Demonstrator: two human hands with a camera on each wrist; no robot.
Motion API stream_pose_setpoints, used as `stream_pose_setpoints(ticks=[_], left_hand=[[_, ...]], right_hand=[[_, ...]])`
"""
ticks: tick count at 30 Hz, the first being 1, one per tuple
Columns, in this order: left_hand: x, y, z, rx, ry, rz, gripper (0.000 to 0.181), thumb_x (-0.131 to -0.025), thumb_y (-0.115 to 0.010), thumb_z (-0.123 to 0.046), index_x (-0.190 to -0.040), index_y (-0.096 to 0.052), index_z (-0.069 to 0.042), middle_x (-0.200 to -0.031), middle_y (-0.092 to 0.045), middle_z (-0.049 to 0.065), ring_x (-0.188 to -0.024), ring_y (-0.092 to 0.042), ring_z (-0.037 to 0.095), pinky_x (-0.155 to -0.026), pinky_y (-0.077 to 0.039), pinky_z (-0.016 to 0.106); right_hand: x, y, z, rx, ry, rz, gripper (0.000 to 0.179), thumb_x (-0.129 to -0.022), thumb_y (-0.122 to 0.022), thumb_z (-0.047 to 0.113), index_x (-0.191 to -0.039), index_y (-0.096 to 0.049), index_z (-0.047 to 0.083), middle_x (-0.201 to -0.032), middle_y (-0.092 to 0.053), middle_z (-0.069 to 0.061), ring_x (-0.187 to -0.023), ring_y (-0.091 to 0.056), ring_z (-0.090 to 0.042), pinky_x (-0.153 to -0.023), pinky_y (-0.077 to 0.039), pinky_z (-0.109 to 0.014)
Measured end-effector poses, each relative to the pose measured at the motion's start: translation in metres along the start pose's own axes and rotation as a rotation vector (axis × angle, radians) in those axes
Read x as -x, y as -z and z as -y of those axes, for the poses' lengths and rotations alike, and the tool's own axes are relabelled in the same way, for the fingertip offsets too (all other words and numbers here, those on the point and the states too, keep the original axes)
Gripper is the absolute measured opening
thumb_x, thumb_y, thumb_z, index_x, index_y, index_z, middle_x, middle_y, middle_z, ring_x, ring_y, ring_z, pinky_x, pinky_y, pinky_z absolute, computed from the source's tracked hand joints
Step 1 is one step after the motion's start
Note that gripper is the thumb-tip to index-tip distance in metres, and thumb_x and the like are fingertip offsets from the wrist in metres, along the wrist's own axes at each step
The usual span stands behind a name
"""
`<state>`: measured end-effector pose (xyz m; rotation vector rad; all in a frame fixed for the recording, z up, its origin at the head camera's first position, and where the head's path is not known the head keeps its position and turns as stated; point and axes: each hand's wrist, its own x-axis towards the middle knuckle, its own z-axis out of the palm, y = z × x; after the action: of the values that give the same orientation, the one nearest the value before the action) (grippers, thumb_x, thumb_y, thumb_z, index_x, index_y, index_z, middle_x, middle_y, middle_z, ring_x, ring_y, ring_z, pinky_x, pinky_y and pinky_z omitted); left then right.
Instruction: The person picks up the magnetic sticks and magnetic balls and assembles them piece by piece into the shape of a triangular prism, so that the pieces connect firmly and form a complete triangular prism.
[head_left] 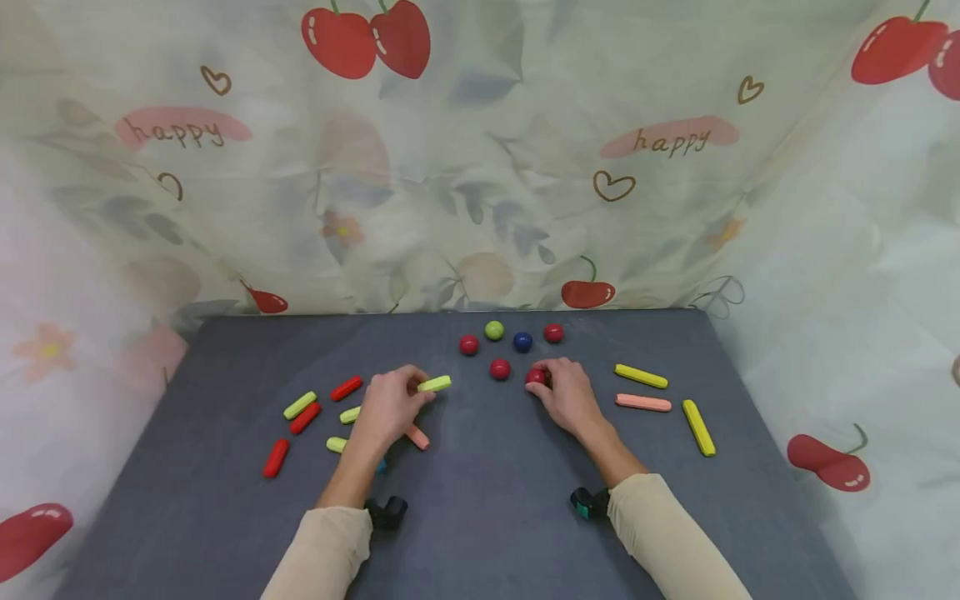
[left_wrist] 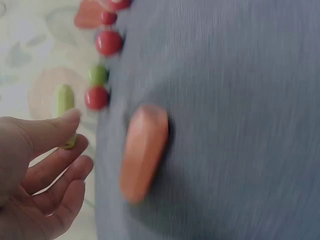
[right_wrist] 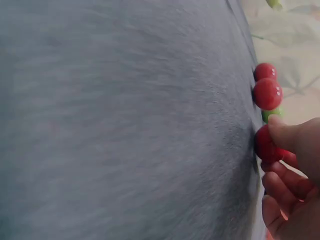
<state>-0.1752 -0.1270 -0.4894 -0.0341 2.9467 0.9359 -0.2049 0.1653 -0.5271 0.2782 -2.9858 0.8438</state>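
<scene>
Between thumb and forefinger, my left hand (head_left: 390, 407) pinches a short yellow-green faceted stick (head_left: 435, 383), held up off the table. In the left wrist view the same stick (left_wrist: 65, 107) points upward from the fingertips. A pink stick (left_wrist: 144, 155) lies on the table below that hand. My right hand (head_left: 567, 395) grips a shiny red ball (head_left: 536, 377) at the table surface. The right wrist view shows the thumb over this ball (right_wrist: 266, 144). Another red ball (head_left: 500, 369) sits just left of it.
Behind the hands sit two red balls (head_left: 468, 345), a green ball (head_left: 494, 331) and a blue ball (head_left: 522, 342). Several red sticks (head_left: 346, 388) and yellow-green sticks (head_left: 300, 405) lie at left. Yellow sticks (head_left: 641, 376) and a pink stick (head_left: 642, 402) lie at right. A patterned curtain (head_left: 480, 167) borders the table.
</scene>
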Motion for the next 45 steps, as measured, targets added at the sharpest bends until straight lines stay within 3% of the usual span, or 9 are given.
stream_pose_setpoints(ticks=[2,7,12,22,25,28,33,40,45], left_hand=[[0.005,-0.005,-0.012,0.066,0.013,0.043,0.025,-0.088,-0.082,-0.024,-0.111,-0.075,-0.017,-0.098,-0.074,0.003,-0.079,-0.066,0.018,-0.074,-0.059,0.039],[0.017,-0.026,-0.03,0.114,-0.025,0.052,0.02,-0.085,-0.084,-0.023,-0.103,-0.076,-0.02,-0.092,-0.073,-0.002,-0.074,-0.063,0.011,-0.066,-0.056,0.031],[0.023,-0.046,-0.042,0.112,-0.068,0.05,0.018,-0.085,-0.085,-0.022,-0.101,-0.078,-0.02,-0.09,-0.073,-0.003,-0.08,-0.062,0.011,-0.075,-0.054,0.033],[0.034,-0.073,-0.052,0.095,-0.129,0.066,0.017,-0.084,-0.084,-0.016,-0.101,-0.078,-0.015,-0.086,-0.071,-0.001,-0.071,-0.058,0.012,-0.067,-0.05,0.03],[0.035,-0.076,-0.053,0.09,-0.141,0.067,0.018,-0.084,-0.084,-0.016,-0.101,-0.078,-0.015,-0.086,-0.071,0.0,-0.07,-0.058,0.012,-0.067,-0.05,0.03],[0.031,-0.072,-0.05,0.103,-0.157,0.125,0.023,-0.084,-0.085,-0.02,-0.105,-0.077,-0.015,-0.092,-0.072,0.0,-0.077,-0.06,0.013,-0.071,-0.052,0.032],[0.008,-0.05,-0.046,0.168,-0.128,0.18,0.037,-0.084,-0.085,-0.03,-0.117,-0.075,-0.017,-0.111,-0.073,0.001,-0.101,-0.066,0.02,-0.089,-0.056,0.042],[-0.057,-0.036,-0.035,0.187,-0.081,0.023,0.044,-0.091,-0.079,-0.029,-0.13,-0.067,-0.016,-0.124,-0.068,0.008,-0.103,-0.063,0.023,-0.089,-0.053,0.043],[-0.087,-0.043,-0.027,0.12,-0.1,0.006,0.053,-0.089,-0.081,-0.029,-0.137,-0.064,-0.016,-0.132,-0.064,0.011,-0.113,-0.061,0.027,-0.099,-0.051,0.045]], right_hand=[[0.008,0.002,-0.001,0.01,0.011,0.001,0.04,-0.094,-0.075,0.031,-0.125,-0.069,0.007,-0.11,-0.068,-0.012,-0.098,-0.055,-0.029,-0.088,-0.047,-0.045],[0.026,0.002,-0.001,0.027,0.062,0.004,0.041,-0.091,-0.078,0.03,-0.124,-0.07,0.008,-0.108,-0.07,-0.009,-0.096,-0.055,-0.025,-0.086,-0.048,-0.042],[0.04,-0.001,0.004,0.016,0.087,0.013,0.038,-0.089,-0.08,0.03,-0.122,-0.072,0.012,-0.109,-0.071,-0.005,-0.096,-0.054,-0.022,-0.084,-0.049,-0.038],[0.06,-0.009,0.01,-0.015,0.127,0.022,0.037,-0.088,-0.081,0.032,-0.12,-0.072,0.016,-0.105,-0.07,0.001,-0.09,-0.048,-0.013,-0.08,-0.047,-0.031],[0.064,-0.01,0.01,-0.012,0.136,0.004,0.038,-0.087,-0.081,0.032,-0.12,-0.072,0.016,-0.106,-0.07,0.001,-0.09,-0.049,-0.014,-0.081,-0.048,-0.032],[0.065,-0.01,0.01,0.003,0.143,0.0,0.038,-0.087,-0.081,0.032,-0.119,-0.073,0.015,-0.105,-0.07,0.001,-0.088,-0.049,-0.015,-0.081,-0.047,-0.033],[0.064,-0.007,0.01,0.0,0.144,0.018,0.038,-0.086,-0.082,0.032,-0.119,-0.073,0.015,-0.104,-0.069,0.001,-0.088,-0.049,-0.015,-0.082,-0.046,-0.034],[0.062,-0.005,0.012,-0.021,0.133,0.037,0.037,-0.086,-0.082,0.031,-0.119,-0.073,0.015,-0.103,-0.069,0.001,-0.088,-0.049,-0.014,-0.082,-0.046,-0.034],[0.061,-0.006,0.012,-0.029,0.139,0.046,0.037,-0.087,-0.082,0.032,-0.119,-0.073,0.016,-0.104,-0.069,0.002,-0.089,-0.05,-0.013,-0.082,-0.047,-0.033]])
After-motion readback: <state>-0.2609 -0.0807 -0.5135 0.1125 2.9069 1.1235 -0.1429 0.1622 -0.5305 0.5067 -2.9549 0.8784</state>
